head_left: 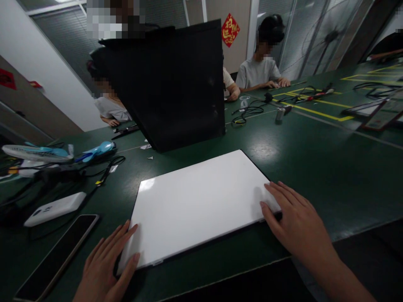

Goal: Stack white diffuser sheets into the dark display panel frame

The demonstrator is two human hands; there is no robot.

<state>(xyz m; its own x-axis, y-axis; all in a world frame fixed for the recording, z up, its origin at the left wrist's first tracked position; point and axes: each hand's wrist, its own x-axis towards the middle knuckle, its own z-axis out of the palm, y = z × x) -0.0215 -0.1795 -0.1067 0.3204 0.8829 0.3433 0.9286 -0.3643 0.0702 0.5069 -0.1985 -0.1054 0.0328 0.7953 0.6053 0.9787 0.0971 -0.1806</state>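
A flat white panel [198, 201] lies on the dark green table [315, 167] in front of me. My left hand [107, 264] rests at its near left corner, fingers stretched out and touching the edge. My right hand [292, 218] lies flat on the near right corner, fingers spread over the white surface. Neither hand grips anything.
A black upright board [176, 84] stands just behind the panel. A dark phone [56, 256] and a white power bank [55, 208] lie to the left among cables [103, 167]. Three other people sit along the far side. Yellow tape lines [315, 111] and more cables lie at right.
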